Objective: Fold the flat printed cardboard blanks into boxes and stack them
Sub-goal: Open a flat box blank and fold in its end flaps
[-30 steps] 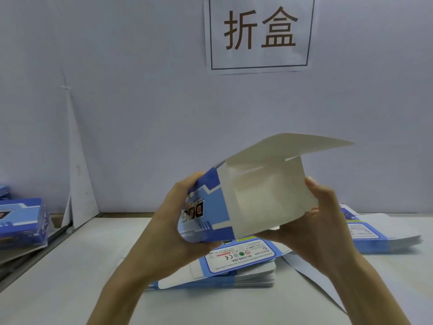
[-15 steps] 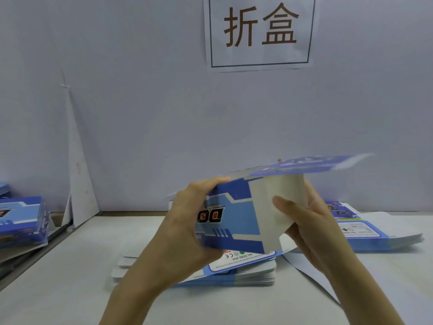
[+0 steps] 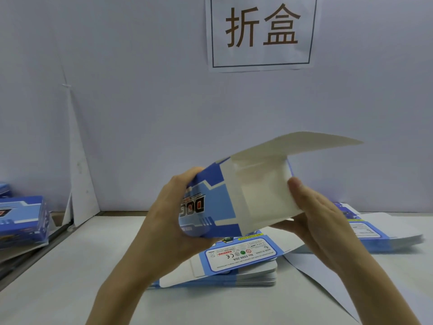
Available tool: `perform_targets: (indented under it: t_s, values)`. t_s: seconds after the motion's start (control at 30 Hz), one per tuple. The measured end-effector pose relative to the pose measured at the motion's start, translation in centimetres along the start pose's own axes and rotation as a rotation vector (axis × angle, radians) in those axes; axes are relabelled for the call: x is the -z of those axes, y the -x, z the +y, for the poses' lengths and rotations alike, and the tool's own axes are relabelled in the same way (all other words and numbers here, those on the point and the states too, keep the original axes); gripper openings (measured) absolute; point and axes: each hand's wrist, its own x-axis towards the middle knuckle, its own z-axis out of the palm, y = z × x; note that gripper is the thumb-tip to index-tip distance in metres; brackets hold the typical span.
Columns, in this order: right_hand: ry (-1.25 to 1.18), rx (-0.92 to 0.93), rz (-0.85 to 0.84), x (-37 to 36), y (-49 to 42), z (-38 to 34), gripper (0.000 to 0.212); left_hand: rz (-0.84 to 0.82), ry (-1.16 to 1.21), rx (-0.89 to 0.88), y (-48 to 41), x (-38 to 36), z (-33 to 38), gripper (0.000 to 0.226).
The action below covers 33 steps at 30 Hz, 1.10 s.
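Observation:
I hold a blue-and-white printed box (image 3: 218, 202) in the air above the table, its open end turned to the right. Its white top flap (image 3: 304, 144) sticks up and out, and a white side flap (image 3: 264, 193) is folded across the opening. My left hand (image 3: 173, 221) grips the closed left end of the box. My right hand (image 3: 314, 219) holds the right end from below, thumb on the edge of the side flap. A stack of flat blanks (image 3: 236, 266) lies on the table under my hands.
A second pile of flat blanks (image 3: 384, 233) lies at the right. Folded blue boxes (image 3: 21, 221) are stacked at the far left beyond a gap in the table. A white wall with a paper sign (image 3: 260, 31) closes the back.
Half a second ago the printed outside of the top flap showed and it lay level; now the box is tilted back, the flap's white inside shows and the side flap covers the opening.

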Motion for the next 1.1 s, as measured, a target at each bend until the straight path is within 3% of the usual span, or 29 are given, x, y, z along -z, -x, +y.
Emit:
perform_targets:
  t_s: [0.13,0.3,0.43,0.63,0.73,0.87,0.93,1.1]
  values:
    - [0.469,0.106,0.121,-0.1,-0.2,0.6,0.025,0.035,-0.106,-0.004,-0.1,0.1,-0.2,0.08]
    - [0.517,0.106,0.128,-0.5,0.1,0.2,0.033,0.01,-0.072,-0.016,0.0,0.1,-0.6,0.081]
    - [0.835,0.146,0.238,-0.1,0.3,0.1,0.036,-0.027,-0.067,-0.017,0.0,-0.3,-0.8,0.084]
    - [0.874,-0.096,0.06,0.2,0.9,-1.2,0.028,-0.056,0.127,0.055,0.2,-0.5,-0.8,0.092]
    - [0.948,-0.115,0.149,0.3,0.8,-1.2,0.03,-0.062,0.265,0.118,0.4,-0.9,-0.2,0.082]
    - [0.982,-0.119,0.242,-0.1,0.8,-1.5,0.029,-0.168,0.383,0.345,-1.8,-2.3,1.4,0.061]
    - [1.004,-0.117,0.263,-0.4,0.9,-1.4,0.029,-0.233,0.447,0.373,-1.8,-2.9,0.4,0.05]
    - [1.089,-0.107,0.225,-1.2,1.0,-1.6,0.031,-0.129,0.59,0.59,-3.6,-4.2,1.1,0.06]
